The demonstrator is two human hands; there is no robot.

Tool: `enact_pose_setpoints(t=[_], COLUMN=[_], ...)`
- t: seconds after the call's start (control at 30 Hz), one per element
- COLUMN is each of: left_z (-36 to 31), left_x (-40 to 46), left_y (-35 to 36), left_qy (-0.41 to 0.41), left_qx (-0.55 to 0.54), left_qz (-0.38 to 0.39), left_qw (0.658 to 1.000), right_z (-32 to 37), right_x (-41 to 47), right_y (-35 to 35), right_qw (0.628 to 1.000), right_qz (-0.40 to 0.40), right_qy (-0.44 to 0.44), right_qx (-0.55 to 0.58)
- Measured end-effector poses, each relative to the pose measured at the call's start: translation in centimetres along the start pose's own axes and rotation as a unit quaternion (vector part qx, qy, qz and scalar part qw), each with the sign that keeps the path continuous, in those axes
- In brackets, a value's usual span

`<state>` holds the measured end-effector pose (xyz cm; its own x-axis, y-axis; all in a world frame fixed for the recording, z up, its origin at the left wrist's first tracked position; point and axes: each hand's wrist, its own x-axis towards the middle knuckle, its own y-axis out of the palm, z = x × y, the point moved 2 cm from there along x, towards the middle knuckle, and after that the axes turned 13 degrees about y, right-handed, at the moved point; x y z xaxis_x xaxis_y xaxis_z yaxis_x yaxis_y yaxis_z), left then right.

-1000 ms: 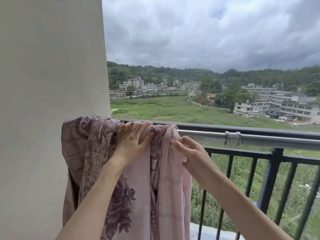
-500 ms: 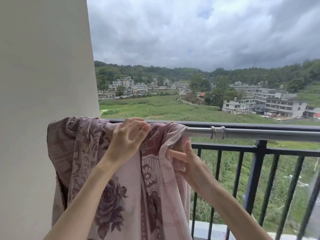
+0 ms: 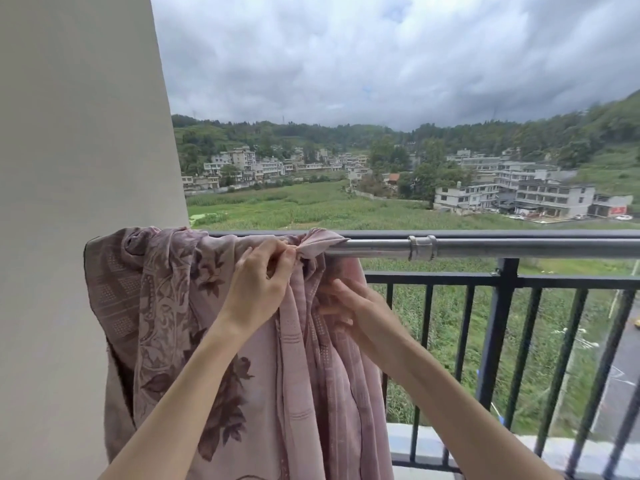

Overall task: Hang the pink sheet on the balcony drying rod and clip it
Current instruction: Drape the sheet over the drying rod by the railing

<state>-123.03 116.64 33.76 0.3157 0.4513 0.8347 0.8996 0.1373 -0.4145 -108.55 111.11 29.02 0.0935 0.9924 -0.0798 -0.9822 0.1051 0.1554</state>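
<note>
Sheet (image 3: 194, 327) hangs bunched over the rod's (image 3: 519, 248) left end, by the wall (image 3: 69, 202). Left hand (image 3: 259, 285) pinches a fold at the rod; right hand (image 3: 353, 310), lower, grips hanging cloth. Bare rod runs rightward, nearer the right hand, for spreading.

Pink sheet (image 3: 242, 358), dusky mauve floral and lattice print; silver-grey drying rod (image 3: 519, 248); black railing (image 3: 498, 327); cream wall (image 3: 76, 133).
</note>
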Motion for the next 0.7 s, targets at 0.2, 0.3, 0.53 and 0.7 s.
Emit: enact_pose_setpoints(t=[0.2, 0.3, 0.53, 0.7], left_z=[1.0, 1.6, 2.1, 0.9], left_x=[-0.7, -0.7, -0.9, 0.5], left_y=[-1.3, -1.8, -1.6, -1.3], left_qy=[-0.107, -0.152, -0.161, -0.114], left_qx=[-0.11, -0.162, -0.143, -0.093], left_qz=[-0.025, -0.039, -0.04, -0.081], left_qw=[0.988, 0.974, 0.976, 0.986], right_z=[0.0, -1.3, 0.6, 6.3], right_x=[1.5, 1.7, 0.0, -1.9], right_y=[2.4, 2.6, 0.1, -1.8], right_qw=[0.988, 0.993, 0.999, 0.996], right_qz=[-0.032, -0.016, 0.018, -0.027], right_qy=[-0.003, 0.037, 0.026, -0.065], right_qx=[-0.15, -0.107, 0.02, 0.045])
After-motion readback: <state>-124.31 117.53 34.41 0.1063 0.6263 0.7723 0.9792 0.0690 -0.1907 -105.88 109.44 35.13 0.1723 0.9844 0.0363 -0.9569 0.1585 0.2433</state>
